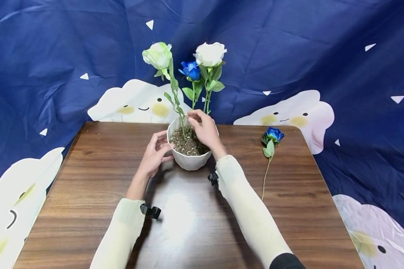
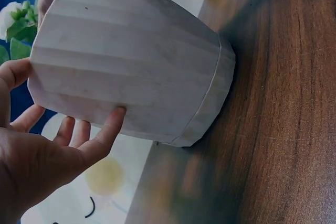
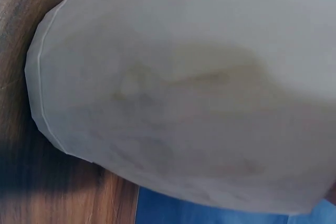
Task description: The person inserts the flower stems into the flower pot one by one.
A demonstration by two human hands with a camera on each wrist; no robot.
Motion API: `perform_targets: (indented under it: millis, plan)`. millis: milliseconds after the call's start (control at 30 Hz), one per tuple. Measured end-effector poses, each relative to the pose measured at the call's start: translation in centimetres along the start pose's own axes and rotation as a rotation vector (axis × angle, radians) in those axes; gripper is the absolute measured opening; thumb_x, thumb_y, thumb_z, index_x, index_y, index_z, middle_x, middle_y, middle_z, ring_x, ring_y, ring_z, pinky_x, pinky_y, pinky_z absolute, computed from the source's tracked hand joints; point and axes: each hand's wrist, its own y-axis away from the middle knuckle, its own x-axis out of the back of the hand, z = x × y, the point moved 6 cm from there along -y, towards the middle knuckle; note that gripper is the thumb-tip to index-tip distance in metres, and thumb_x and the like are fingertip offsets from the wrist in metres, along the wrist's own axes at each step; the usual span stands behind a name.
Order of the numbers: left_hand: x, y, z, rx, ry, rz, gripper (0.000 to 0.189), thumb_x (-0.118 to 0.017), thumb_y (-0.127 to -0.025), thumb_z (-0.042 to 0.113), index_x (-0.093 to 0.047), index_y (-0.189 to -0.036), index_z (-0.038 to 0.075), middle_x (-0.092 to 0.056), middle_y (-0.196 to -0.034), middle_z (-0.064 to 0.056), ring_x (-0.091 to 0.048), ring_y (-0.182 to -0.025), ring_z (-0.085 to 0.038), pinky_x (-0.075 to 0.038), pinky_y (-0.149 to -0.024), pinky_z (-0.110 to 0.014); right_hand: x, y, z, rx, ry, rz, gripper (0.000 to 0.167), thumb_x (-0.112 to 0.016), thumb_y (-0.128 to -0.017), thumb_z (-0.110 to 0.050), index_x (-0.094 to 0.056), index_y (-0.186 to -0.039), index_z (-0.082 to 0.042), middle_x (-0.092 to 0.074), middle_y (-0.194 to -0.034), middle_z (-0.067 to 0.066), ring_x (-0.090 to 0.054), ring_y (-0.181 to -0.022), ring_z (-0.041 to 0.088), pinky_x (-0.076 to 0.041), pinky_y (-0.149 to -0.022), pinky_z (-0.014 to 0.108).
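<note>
A white faceted flowerpot (image 1: 190,163) filled with brown soil (image 1: 188,145) stands at the table's back edge. Rising from it are a pale green rose (image 1: 158,56), a white rose (image 1: 210,55) and a blue rose (image 1: 190,71). My left hand (image 1: 153,154) touches the pot's left side with spread fingers, its thumb at the rim; fingertips (image 2: 119,113) rest on the wall in the left wrist view. Above the soil, my right hand (image 1: 205,129) reaches in, its bent fingers and thumb at the blue rose's stem; their contact is partly hidden. The pot wall (image 3: 157,103) fills the right wrist view.
Another blue rose (image 1: 274,133) lies on the brown wooden table (image 1: 289,224) to the right, its stem pointing toward the front. A dark blue cloth (image 1: 256,37) with clouds and white triangles hangs behind and around the table.
</note>
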Motion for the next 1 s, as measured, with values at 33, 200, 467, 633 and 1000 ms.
perform_targets:
  millis: [33,200,467,633,1000]
  plan:
    - [0.0,0.0,0.0,0.000,-0.001,0.001,0.059,-0.062,-0.096,0.003,-0.038,-0.149,0.009,-0.043,-0.139,-0.021,-0.057,-0.112,-0.024,-0.054,-0.092,-0.059,0.3,0.2,-0.1,0.004,-0.016,0.007,0.023,-0.060,-0.101,-0.006,-0.066,-0.121,0.004,-0.069,-0.111,0.020,-0.068,-0.098,0.037,-0.059,-0.080,0.037]
    - [0.1,0.0,0.0,-0.001,-0.008,0.005,0.059,-0.062,-0.096,0.003,-0.038,-0.149,0.010,-0.042,-0.141,-0.022,-0.056,-0.113,-0.024,-0.055,-0.092,-0.057,1.5,1.3,0.0,0.013,-0.182,0.041,0.023,-0.059,-0.100,0.002,-0.062,-0.120,0.013,-0.066,-0.110,0.031,-0.068,-0.093,0.034,-0.058,-0.084,0.053]
    - [0.1,0.0,-0.2,-0.001,-0.004,0.008,0.059,-0.062,-0.095,0.004,-0.039,-0.149,0.011,-0.044,-0.139,-0.022,-0.057,-0.112,-0.023,-0.054,-0.093,-0.059,4.7,2.9,0.1,0.024,-0.352,0.142,0.021,-0.057,-0.100,0.005,-0.060,-0.117,0.018,-0.065,-0.107,0.035,-0.069,-0.085,0.014,-0.059,-0.086,0.050]
    - [0.0,0.1,-0.1,0.001,-0.007,0.005,0.059,-0.062,-0.096,0.005,-0.039,-0.149,0.011,-0.045,-0.139,-0.022,-0.057,-0.113,-0.023,-0.054,-0.093,-0.058,7.0,3.7,0.8,0.011,-0.354,0.220,0.024,-0.060,-0.099,0.003,-0.059,-0.118,0.018,-0.071,-0.098,0.021,-0.072,-0.084,0.019,-0.062,-0.081,0.040]
    - [-0.1,0.0,-0.2,0.006,0.008,0.002,0.060,-0.062,-0.096,0.004,-0.037,-0.150,0.010,-0.044,-0.140,-0.021,-0.056,-0.113,-0.023,-0.054,-0.092,-0.060,12.3,6.3,3.8,-0.121,-0.429,0.315,0.026,-0.062,-0.099,-0.001,-0.060,-0.121,0.012,-0.073,-0.097,0.006,-0.071,-0.083,0.014,-0.062,-0.079,0.036]
